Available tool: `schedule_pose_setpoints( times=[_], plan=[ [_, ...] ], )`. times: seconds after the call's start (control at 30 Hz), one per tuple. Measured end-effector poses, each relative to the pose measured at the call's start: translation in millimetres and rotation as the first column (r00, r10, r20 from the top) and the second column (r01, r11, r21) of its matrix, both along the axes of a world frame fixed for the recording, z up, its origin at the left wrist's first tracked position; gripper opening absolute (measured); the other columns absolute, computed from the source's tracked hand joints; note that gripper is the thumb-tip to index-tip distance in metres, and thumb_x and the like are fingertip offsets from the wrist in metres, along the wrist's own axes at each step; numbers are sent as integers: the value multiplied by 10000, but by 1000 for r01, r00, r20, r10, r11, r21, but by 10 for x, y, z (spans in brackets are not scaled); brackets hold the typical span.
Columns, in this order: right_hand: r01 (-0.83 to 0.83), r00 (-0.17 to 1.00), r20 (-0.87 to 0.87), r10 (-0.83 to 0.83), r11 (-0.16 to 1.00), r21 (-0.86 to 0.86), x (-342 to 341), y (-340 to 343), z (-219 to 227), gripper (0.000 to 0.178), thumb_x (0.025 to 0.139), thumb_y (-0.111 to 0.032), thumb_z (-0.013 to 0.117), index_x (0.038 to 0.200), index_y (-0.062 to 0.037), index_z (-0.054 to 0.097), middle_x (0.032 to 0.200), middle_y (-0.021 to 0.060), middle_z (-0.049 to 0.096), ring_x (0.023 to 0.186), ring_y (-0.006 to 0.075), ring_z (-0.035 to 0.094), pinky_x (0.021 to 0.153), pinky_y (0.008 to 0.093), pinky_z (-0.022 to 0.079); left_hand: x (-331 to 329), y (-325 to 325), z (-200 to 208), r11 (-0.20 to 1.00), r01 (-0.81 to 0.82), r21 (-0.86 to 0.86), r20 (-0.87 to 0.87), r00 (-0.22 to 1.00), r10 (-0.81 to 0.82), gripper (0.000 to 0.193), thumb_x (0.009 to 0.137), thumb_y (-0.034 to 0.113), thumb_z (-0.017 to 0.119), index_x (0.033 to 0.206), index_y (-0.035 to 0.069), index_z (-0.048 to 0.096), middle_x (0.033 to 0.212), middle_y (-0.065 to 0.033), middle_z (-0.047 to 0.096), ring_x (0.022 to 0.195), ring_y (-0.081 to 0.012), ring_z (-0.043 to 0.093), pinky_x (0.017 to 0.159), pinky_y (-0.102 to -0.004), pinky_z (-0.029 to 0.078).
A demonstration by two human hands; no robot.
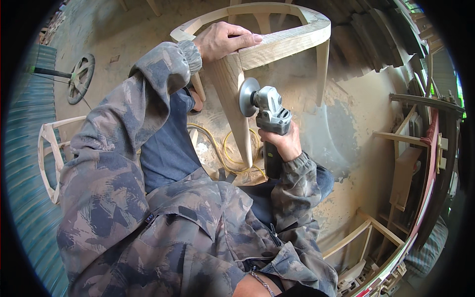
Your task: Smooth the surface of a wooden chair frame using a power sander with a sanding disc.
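Observation:
A pale wooden chair frame (292, 49) with a curved seat rail and tapered legs stands before me. My left hand (225, 42) is closed over its rail at the near corner, just above the front leg (229, 99). My right hand (288, 142) grips an angle grinder (271, 106) by its dark body, below the silver gear head. The grinder's round disc (247, 97) is at the right side of that leg, edge close to the wood; whether it touches or spins I cannot tell. The leg's lower end points down toward my lap.
A yellow cord (216, 144) loops on the dusty floor behind the leg. Left are a spoked wheel (82, 79), another wooden frame (52, 143) and a corrugated metal sheet (29, 109). Wooden frames and boards (408, 173) line the right; stacked dark curved pieces (368, 39) lie at the back right.

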State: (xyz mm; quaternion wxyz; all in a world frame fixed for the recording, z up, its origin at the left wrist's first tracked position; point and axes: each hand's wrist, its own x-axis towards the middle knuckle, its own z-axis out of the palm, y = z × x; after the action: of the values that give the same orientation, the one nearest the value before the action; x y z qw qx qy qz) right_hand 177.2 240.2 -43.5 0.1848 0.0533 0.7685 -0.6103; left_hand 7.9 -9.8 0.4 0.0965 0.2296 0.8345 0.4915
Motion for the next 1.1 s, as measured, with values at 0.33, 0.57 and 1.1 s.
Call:
schedule_pose_setpoints(
  times=[0.33,0.57,1.1],
  plan=[
    [56,996,73,-49,993,-105,118,9,95,317,683,-107,697,964,14,615,755,78,637,647,175,634,609,321,526,-33,36,-73,999,-29,-25,-5,1000,29,659,843,654,565,1068,55,725,959,-149,710,882,-235,661,814,-315,504],
    [-83,994,-64,87,994,75,42,-23,10,409,668,-230,793,986,-9,661,899,96,682,811,181,643,765,327,503,-22,19,-21,999,-4,-45,1,1000,4,557,895,538,575,1109,38,696,982,-100,700,909,-170,630,831,-286,482],
    [-21,992,-128,4,990,-136,183,-62,-14,521,665,-228,804,1088,14,617,1039,112,680,954,176,637,892,313,477,-19,7,167,999,21,-32,131,991,-17,494,948,391,565,1168,-47,630,1054,-75,663,957,-114,593,851,-242,456]
  ],
)
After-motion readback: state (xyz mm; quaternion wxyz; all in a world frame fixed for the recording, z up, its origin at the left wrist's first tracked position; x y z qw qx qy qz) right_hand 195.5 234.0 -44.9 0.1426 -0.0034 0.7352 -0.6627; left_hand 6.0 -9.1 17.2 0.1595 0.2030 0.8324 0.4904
